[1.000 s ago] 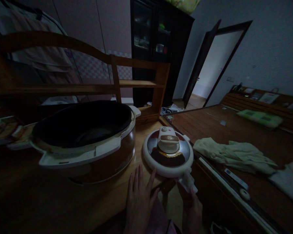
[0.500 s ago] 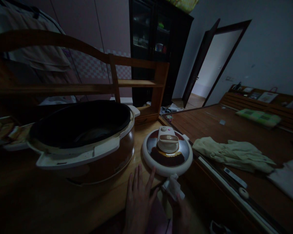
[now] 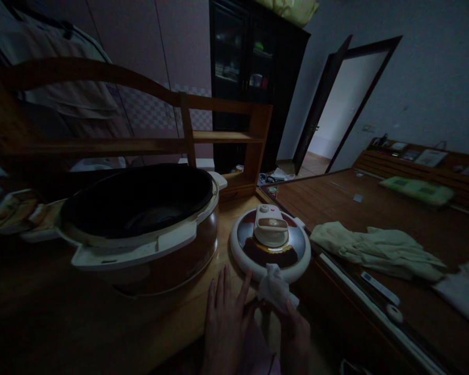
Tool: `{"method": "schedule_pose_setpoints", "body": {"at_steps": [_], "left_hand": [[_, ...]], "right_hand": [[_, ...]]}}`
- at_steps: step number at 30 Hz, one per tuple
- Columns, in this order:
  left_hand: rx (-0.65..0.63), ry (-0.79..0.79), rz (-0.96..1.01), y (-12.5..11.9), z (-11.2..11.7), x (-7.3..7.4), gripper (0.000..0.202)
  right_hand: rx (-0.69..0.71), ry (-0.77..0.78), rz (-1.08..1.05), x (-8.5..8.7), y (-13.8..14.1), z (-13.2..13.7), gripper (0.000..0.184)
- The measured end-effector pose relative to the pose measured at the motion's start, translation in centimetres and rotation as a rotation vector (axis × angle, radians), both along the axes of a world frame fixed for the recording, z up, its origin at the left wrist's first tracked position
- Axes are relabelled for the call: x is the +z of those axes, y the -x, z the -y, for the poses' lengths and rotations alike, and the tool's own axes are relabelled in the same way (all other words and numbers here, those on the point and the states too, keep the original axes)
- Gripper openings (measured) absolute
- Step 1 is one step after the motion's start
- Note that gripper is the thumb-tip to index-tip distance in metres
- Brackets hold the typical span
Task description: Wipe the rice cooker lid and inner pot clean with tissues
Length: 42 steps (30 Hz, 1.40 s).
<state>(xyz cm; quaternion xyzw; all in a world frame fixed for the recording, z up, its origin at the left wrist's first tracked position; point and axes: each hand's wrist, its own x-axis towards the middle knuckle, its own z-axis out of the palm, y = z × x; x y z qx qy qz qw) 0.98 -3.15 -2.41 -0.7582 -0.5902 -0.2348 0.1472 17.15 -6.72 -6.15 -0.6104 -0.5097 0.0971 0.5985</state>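
A round cooker lid (image 3: pixel 244 258) with a cream rim, a glossy dark top and a raised handle lies on the wooden table (image 3: pixel 172 317). My right hand (image 3: pixel 295 330) pinches a crumpled white tissue (image 3: pixel 276 289), which overlaps the lid's near rim. My left hand (image 3: pixel 226 312) rests with fingers stretched out on the table, just short of the lid's near left edge. To the left stands the large open cooker (image 3: pixel 175 260), with a black inner pot (image 3: pixel 140 203) and a cream rim. The bottom of the pot is too dark to make out.
Wooden shelving (image 3: pixel 226 136) rises behind the cooker. At the right, beyond the table edge, a low brown surface holds a pale green garment (image 3: pixel 375 250), a white remote control (image 3: pixel 380 288) and a green cushion (image 3: pixel 416 191). A doorway (image 3: pixel 336 104) stands open at the back.
My right hand has moved the tissue up and slightly forward, onto the lid's near rim. The left hand stays spread on the table. The view has shifted slightly.
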Motion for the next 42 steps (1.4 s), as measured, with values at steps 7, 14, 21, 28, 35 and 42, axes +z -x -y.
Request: {"method": "schedule_pose_setpoints", "body": {"at_steps": [7,14,21,28,35,42], "left_hand": [[0.000,0.008,0.021,-0.2,0.0,0.0,0.079],[0.007,0.016,0.023,-0.3,0.2,0.2,0.077],[0.005,-0.001,0.005,-0.2,0.1,0.2,0.077],[0.009,-0.023,0.024,-0.2,0.1,-0.1,0.076],[0.007,-0.047,0.026,-0.2,0.0,-0.2,0.078],[0.012,-0.045,0.009,-0.2,0.0,-0.2,0.076]], "right_hand": [[-0.426,-0.220,0.434,4.8,-8.8,-1.1,0.038],[-0.150,-0.222,0.723,11.1,-9.4,-3.1,0.039],[0.108,0.107,0.880,10.1,-6.4,-6.5,0.049],[0.181,0.158,0.872,10.6,-6.7,-6.2,0.067],[0.150,0.127,0.845,10.8,-7.9,-7.7,0.048],[0.132,0.114,0.778,10.6,-7.6,-8.8,0.048]]}}
